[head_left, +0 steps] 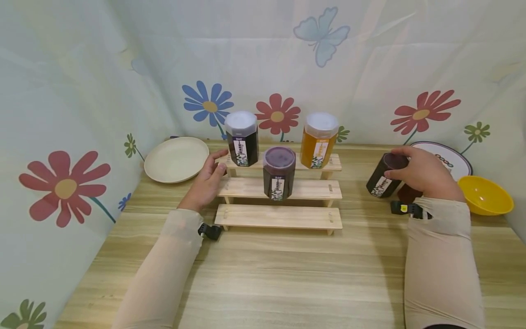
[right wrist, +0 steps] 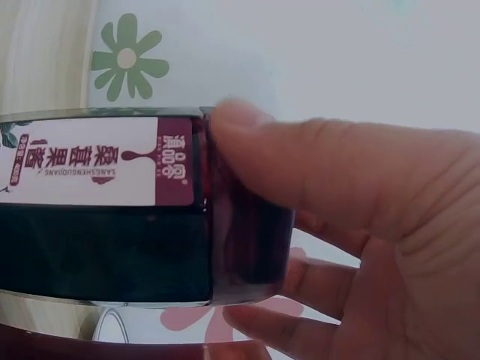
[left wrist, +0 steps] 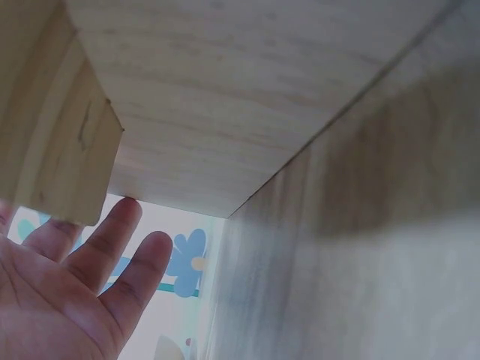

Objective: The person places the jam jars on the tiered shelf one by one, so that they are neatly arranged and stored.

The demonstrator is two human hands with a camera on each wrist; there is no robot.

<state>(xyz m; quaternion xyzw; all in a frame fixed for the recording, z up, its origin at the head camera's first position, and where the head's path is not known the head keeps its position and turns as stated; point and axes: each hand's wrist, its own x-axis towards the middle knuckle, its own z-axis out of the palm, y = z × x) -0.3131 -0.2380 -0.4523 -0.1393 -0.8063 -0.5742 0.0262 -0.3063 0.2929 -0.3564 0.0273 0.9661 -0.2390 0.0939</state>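
Observation:
My right hand [head_left: 427, 171] grips a dark fruit-jam jar [head_left: 384, 180] by its purple lid, thumb on the near side and fingers round the far side. The jar leans in the head view, its label facing out in the right wrist view [right wrist: 97, 161]. At the left end of a three-step wooden stand [head_left: 279, 217] is my left hand [head_left: 205, 183], its fingers extended and touching the top step's end. The top step carries a dark jar [head_left: 245, 141] and an amber jar [head_left: 318, 144], both with whitish lids. On the middle step stands a purple-lidded jar [head_left: 279, 176].
Partly behind my right hand is another dark red jar [head_left: 407, 194]. A yellow bowl [head_left: 486, 196] and a white patterned plate [head_left: 460, 160] lie at the right. A cream plate [head_left: 158, 169] lies at the left. Flowered cloth [head_left: 361, 82] hangs behind the wooden table [head_left: 300, 278].

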